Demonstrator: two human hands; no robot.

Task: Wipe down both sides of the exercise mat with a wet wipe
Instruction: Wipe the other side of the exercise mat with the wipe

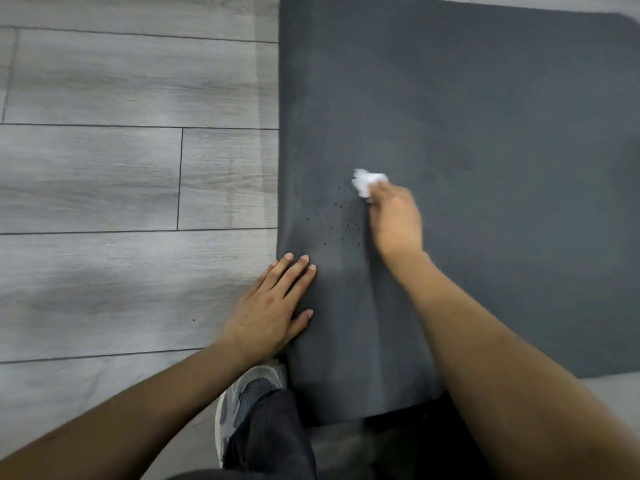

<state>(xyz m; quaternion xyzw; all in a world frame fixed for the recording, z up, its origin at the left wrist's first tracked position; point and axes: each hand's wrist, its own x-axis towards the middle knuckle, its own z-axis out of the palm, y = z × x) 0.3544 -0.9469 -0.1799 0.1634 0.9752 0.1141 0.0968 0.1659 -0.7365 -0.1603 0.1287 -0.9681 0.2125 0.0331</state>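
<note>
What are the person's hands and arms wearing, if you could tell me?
The left hand and the right hand are bare, with no gloves, rings or watch showing. The left forearm and right forearm are uncovered too; no sleeve is in view.

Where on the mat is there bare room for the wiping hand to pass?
Bare mat lies beyond and right of the right hand holding the wipe. The floor left of the mat is bare too. Crowded: the near-left edge, with the left hand, specks and a shoe.
</note>
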